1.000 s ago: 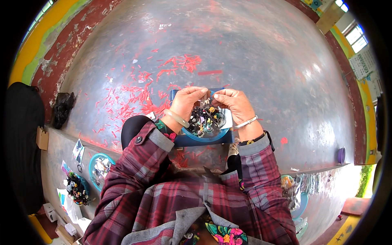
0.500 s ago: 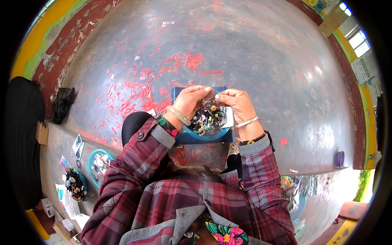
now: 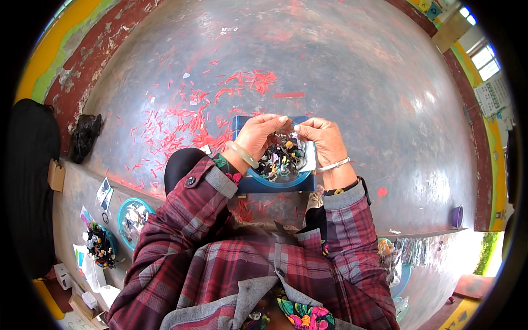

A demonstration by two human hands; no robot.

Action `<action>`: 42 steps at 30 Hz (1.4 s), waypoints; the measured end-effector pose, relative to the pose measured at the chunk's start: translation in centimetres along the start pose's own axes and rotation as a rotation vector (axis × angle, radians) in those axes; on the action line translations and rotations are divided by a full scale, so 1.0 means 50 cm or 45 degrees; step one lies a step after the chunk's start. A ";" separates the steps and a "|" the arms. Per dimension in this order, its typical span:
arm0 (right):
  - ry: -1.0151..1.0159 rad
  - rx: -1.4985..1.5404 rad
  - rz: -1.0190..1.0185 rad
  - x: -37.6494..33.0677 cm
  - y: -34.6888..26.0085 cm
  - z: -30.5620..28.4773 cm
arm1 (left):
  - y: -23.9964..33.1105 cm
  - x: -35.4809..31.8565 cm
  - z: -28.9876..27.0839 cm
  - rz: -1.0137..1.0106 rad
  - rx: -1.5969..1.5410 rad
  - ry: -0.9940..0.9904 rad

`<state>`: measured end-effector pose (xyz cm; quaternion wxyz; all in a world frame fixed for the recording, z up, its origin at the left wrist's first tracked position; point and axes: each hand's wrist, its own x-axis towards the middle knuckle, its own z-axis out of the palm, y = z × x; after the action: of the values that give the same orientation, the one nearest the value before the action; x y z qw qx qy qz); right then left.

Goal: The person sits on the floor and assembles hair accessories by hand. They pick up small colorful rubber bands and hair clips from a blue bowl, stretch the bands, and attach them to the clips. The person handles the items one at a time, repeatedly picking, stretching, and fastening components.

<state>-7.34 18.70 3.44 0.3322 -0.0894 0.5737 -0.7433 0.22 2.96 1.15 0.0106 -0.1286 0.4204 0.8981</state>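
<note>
My left hand [image 3: 259, 135] and my right hand [image 3: 323, 138] meet over a blue basin [image 3: 280, 185], thumbs and forefingers pinched close together. Between the fingertips is a thin see-through piece that looks like a small clear plastic bag [image 3: 288, 127]; its edges are hard to make out. Below my hands, the basin holds a heap of dark hair ties [image 3: 279, 161] with small coloured ornaments. A white card [image 3: 310, 157] lies at the basin's right side, partly under my right hand. The basin rests on a blue stool or box [image 3: 240, 122] in front of my knees.
Red scraps [image 3: 192, 124] litter the floor ahead and left. At my left are a blue basin [image 3: 120, 223] of small items and a heap of dark hair ties [image 3: 100, 247]. Clear packets [image 3: 412, 250] lie at my right. A purple bucket [image 3: 457, 216] stands farther right.
Both hands stay pinched over the basin, with only slight finger movement. The whole view has shifted a little.
</note>
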 end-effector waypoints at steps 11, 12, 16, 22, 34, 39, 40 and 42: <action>-0.004 -0.001 -0.010 0.003 0.002 0.001 | -0.003 0.001 0.002 0.019 -0.019 -0.003; -0.016 -0.009 -0.006 0.003 0.002 0.001 | -0.003 0.000 0.004 0.023 -0.026 0.011; -0.054 0.030 0.032 0.007 0.009 -0.003 | -0.010 0.006 -0.004 0.074 0.027 0.066; -0.107 0.016 0.050 0.009 0.013 -0.007 | -0.013 0.008 -0.010 0.119 0.112 0.115; -0.103 0.013 0.031 0.009 0.018 -0.005 | -0.017 0.010 -0.009 0.107 0.099 0.110; -0.123 -0.009 0.067 0.010 0.018 -0.007 | -0.021 0.015 -0.016 0.121 0.084 0.120; -0.136 -0.014 0.079 0.011 0.019 -0.008 | -0.021 0.015 -0.017 0.125 0.086 0.120; -0.132 -0.036 0.058 0.011 0.019 -0.008 | -0.021 0.015 -0.017 0.129 0.089 0.118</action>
<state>-7.59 18.57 2.29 0.3772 -0.1194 0.5681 -0.7216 -0.18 2.91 -0.34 -0.0500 -0.1481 0.4575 0.8754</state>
